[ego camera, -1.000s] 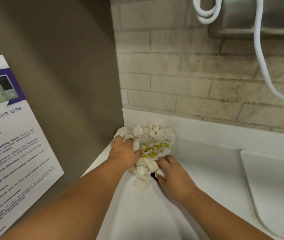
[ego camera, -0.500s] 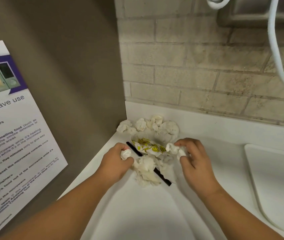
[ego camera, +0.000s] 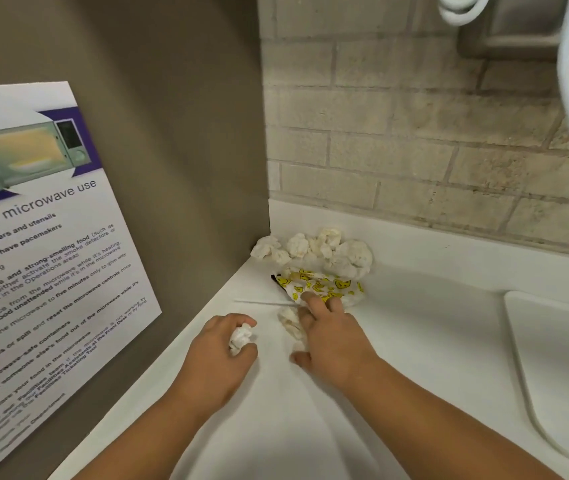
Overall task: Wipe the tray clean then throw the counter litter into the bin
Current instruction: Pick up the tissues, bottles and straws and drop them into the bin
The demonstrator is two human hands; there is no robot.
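Two stretches of work remain, by my reading: most of the litter lies on the bench [ego camera: 414, 341], and no bin shows anywhere in my head view. My left grip [ego camera: 219, 348] is curled tight round one crumpled paper wad [ego camera: 241, 337], low over the bench near the side wall. My right grip [ego camera: 333, 336] is spread apart, fingers stretched forward with their tips on the smiley-print wrapper [ego camera: 324, 284]. It clamps nothing that I can make out, though a second wad [ego camera: 290, 325] lies against its inner side, between thumb and forefinger. Behind the wrapper, packed into the corner under the brick wall, sits a heap of wads [ego camera: 314, 249], with neither grip on it. A thin pale stick [ego camera: 262, 302] lies flat just left of the wrapper, and something black [ego camera: 273, 278] pokes out at the wrapper's left end; I cannot tell what it is. At the far right is a white rimmed panel [ego camera: 553, 358]. It may be the tray and it looks free of marks, but I cannot say whether it is wiped. I judge the gathering barely begun: one wad in hand, the wrapper next, then the corner heap and the trip to the bin.
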